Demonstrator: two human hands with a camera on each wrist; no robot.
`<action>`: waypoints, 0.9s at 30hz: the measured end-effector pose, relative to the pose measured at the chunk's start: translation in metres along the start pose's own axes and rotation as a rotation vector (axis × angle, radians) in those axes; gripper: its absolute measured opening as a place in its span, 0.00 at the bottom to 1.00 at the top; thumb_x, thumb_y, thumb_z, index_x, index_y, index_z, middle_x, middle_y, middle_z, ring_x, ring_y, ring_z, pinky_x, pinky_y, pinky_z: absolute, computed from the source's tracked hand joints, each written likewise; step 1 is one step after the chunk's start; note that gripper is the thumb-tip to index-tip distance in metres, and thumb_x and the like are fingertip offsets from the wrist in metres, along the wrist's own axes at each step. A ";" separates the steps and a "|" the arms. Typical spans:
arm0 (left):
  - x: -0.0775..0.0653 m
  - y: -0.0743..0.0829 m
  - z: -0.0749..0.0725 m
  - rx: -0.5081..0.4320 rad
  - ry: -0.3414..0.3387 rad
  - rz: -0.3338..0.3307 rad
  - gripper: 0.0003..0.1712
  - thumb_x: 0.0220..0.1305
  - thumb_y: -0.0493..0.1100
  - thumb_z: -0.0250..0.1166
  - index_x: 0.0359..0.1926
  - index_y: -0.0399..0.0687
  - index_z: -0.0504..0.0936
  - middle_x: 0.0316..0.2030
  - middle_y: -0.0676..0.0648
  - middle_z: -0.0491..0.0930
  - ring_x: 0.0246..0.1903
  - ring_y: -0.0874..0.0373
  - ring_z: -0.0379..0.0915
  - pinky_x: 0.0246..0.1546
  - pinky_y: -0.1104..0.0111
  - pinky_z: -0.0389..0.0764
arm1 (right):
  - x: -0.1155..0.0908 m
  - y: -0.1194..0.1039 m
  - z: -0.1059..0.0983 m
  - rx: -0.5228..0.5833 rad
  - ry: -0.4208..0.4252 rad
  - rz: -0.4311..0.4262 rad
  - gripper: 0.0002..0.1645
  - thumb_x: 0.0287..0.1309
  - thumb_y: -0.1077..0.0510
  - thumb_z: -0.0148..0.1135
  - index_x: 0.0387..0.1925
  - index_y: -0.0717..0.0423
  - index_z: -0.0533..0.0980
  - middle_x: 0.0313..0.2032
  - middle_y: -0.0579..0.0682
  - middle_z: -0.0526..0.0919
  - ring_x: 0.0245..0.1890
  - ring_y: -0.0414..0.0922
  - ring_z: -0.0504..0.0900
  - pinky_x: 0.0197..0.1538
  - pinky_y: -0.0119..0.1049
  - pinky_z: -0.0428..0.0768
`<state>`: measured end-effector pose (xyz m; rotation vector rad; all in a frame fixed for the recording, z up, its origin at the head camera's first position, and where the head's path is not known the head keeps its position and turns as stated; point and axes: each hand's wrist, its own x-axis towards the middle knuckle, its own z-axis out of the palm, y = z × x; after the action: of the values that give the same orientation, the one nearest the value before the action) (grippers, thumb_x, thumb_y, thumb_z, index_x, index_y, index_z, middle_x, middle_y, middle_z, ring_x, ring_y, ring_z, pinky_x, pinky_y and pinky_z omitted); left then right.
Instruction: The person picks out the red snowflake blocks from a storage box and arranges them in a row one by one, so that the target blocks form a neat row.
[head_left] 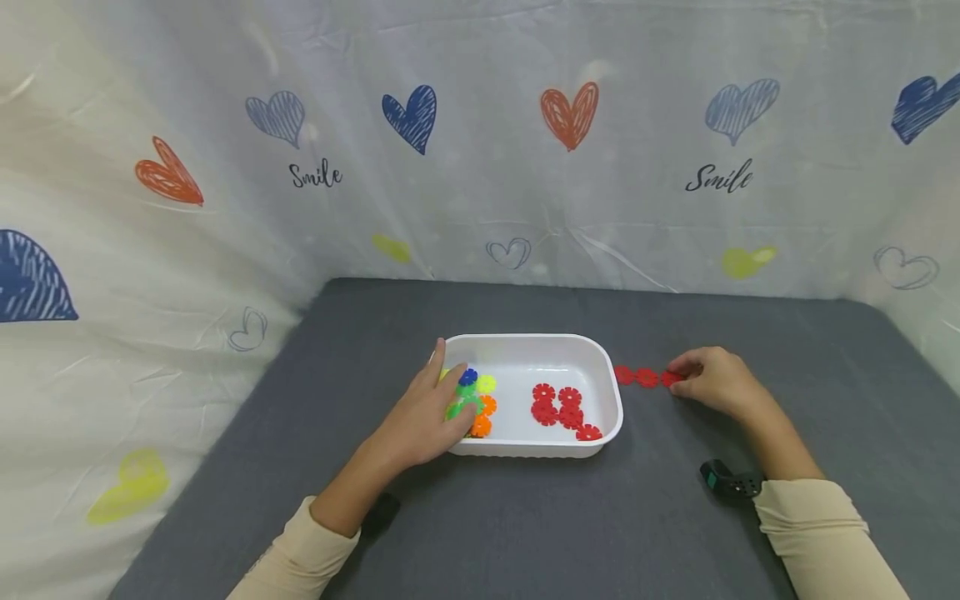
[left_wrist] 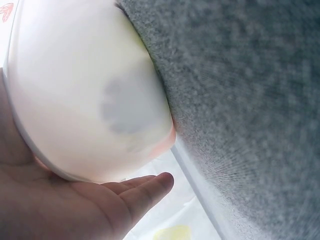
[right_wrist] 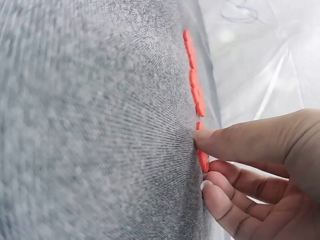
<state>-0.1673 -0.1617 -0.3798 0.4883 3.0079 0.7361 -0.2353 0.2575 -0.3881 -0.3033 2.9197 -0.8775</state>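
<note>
A white plastic tray (head_left: pixel 517 450) sits mid-table in the head view. Multicoloured snowflake discs (head_left: pixel 482 405) lie at its left end, red snowflake discs (head_left: pixel 557 407) at its right. My left hand (head_left: pixel 426 421) rests over the tray's left rim, thumb and a finger above the coloured discs. In the left wrist view, its other fingers (left_wrist: pixel 145 197) extend straight along the tray's outer wall (left_wrist: pixel 75 90). Right of the tray, a row of red snowflake discs (head_left: pixel 636 377) lies on the table. My right hand (head_left: pixel 716 383) pinches the rightmost red snowflake disc (right_wrist: pixel 203 159) between thumb and fingers.
Grey cloth (head_left: pixel 540 517) covers the table. A white curtain (head_left: pixel 480 208) printed with hearts hangs behind and along the sides. A black wrist device (head_left: pixel 731 481) is strapped beside the right sleeve (head_left: pixel 813 525).
</note>
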 end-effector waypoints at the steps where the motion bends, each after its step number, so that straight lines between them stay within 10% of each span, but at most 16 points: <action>1: 0.000 0.000 0.000 -0.001 0.000 0.000 0.40 0.67 0.56 0.53 0.75 0.43 0.64 0.79 0.41 0.33 0.75 0.38 0.44 0.64 0.37 0.60 | 0.000 0.000 0.000 -0.002 -0.001 0.003 0.18 0.52 0.60 0.73 0.43 0.68 0.83 0.35 0.56 0.85 0.36 0.53 0.81 0.38 0.48 0.79; 27: -0.001 0.003 -0.001 -0.002 -0.005 -0.008 0.40 0.67 0.56 0.52 0.75 0.42 0.63 0.79 0.41 0.34 0.75 0.38 0.44 0.64 0.36 0.59 | 0.001 -0.001 -0.001 0.028 0.022 -0.009 0.24 0.53 0.58 0.72 0.49 0.68 0.79 0.38 0.59 0.83 0.38 0.53 0.80 0.37 0.45 0.77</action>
<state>-0.1657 -0.1600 -0.3772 0.4767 3.0022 0.7367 -0.2363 0.2566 -0.3866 -0.3067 2.9257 -0.9279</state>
